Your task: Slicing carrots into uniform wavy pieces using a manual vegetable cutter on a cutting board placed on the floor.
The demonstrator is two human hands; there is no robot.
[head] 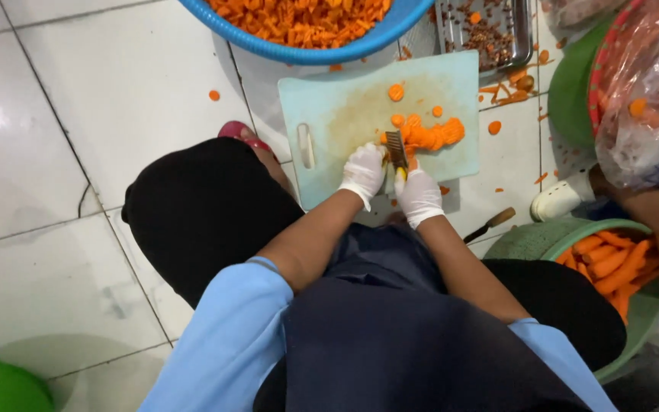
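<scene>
Carrot slices (pixel 429 136) lay heaped at centre frame on our pale cutting board (pixel 329 114), on the floor. Our right hand (pixel 419 196) had fingers clamped on the crinkle cutter (pixel 396 149); our left hand (pixel 363 172), fingers curled together, steadied the carrot beside it.

A kitchen prep area on a white tiled floor (pixel 78 152): a cutting board (pixel 329 107) with carrot slices (pixel 429 136), a blue basin (pixel 322 52) of chopped carrot, a green tub (pixel 650 313) of whole carrots.
</scene>
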